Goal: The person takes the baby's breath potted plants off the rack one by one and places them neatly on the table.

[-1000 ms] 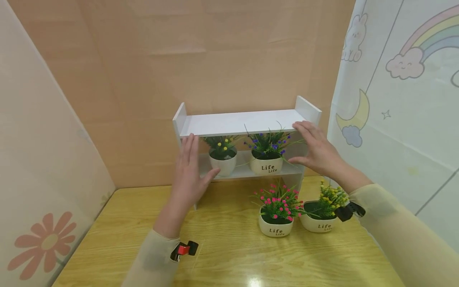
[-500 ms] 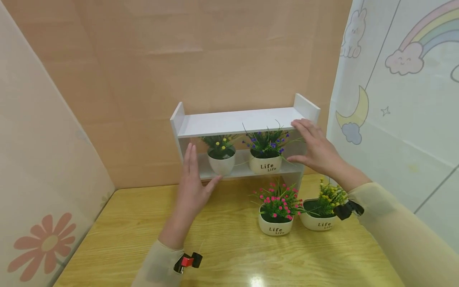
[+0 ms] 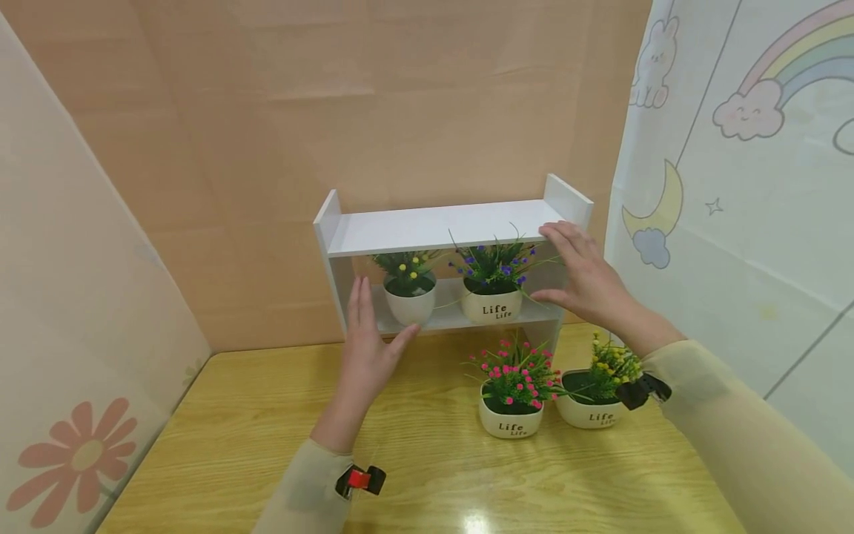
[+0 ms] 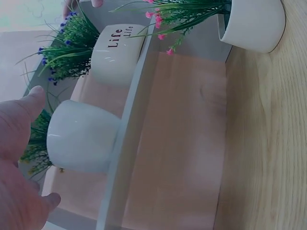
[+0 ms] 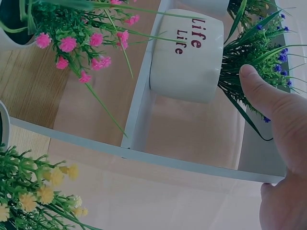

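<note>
A white two-tier shelf stands at the back of the table. On its lower board sit a plain white pot with yellow flowers and a "Life" pot with blue flowers. My left hand is before the left end, fingers up and thumb spread, just beside the plain pot; the left wrist view shows its thumb near the leaves. At the upper right corner is my right hand, fingertips by the upper board's edge. Its thumb extends towards the blue flowers. Neither hand grips a pot.
On the wooden table, in front of the shelf's right side, stand a pot with pink flowers and a pot with yellow flowers. Behind the shelf is a tan backdrop. A printed panel rises on the right.
My left hand has moved down and slightly right, away from the upper board's front edge to beside the plain white pot. The right hand has barely moved. The pots stay in place.
</note>
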A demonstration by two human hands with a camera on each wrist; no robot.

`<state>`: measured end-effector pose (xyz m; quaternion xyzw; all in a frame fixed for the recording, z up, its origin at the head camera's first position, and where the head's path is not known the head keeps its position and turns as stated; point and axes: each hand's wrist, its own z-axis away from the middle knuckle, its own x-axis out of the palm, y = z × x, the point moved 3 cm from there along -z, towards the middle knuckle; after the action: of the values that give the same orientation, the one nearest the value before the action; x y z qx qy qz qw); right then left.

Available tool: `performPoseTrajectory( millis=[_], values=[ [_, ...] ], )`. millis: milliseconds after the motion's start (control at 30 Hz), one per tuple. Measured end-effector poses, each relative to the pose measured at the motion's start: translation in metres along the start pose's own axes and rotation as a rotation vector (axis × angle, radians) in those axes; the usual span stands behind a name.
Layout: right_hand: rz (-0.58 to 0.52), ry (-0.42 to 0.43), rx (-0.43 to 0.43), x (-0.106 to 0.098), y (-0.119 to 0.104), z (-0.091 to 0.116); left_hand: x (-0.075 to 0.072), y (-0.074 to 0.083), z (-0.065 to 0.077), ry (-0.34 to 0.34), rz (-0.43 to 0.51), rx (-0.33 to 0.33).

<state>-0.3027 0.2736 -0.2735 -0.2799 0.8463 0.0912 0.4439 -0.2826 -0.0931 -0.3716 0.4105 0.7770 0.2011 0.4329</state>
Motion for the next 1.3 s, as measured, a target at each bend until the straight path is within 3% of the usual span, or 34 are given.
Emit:
performPoseTrajectory(
  millis=[200, 600, 1300],
  values=[
    [0.003, 0.002, -0.006, 0.000, -0.001, 0.000, 0.006, -0.005, -0.007, 0.003, 0.026, -0.017],
    [0.005, -0.012, 0.017, 0.002, 0.001, 0.001, 0.019, -0.010, -0.025, -0.035, 0.063, -0.139],
    [0.007, -0.019, 0.030, 0.003, 0.001, 0.000, 0.030, -0.011, -0.042, -0.036, 0.135, -0.185]
  ],
)
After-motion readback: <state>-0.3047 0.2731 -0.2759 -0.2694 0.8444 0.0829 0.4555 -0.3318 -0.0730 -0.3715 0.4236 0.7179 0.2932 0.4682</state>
